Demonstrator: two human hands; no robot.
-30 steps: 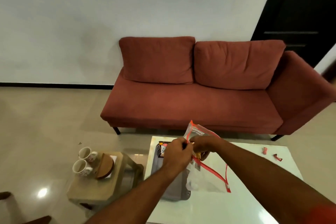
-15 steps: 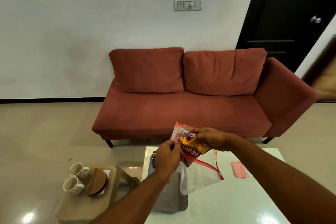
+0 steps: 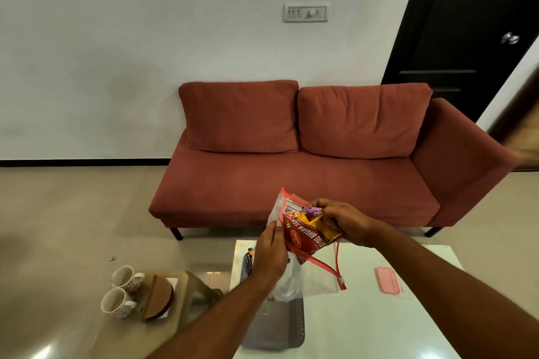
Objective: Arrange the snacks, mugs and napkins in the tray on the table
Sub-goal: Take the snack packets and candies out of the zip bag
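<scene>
Red snack packet (image 3: 309, 237) half out of clear zip bag (image 3: 294, 277), held up between both hands above table (image 3: 379, 315). Right hand (image 3: 347, 220) closed on packet's top end; left hand (image 3: 271, 251) pinching bag's mouth edge. Grey tray (image 3: 280, 326) on table directly below left hand, partly hidden by forearm. Pink lid (image 3: 387, 283) on table below right hand. Two mugs (image 3: 122, 290) plus brown round holder (image 3: 159, 297) on low stool (image 3: 140, 332), well left of left hand.
</scene>
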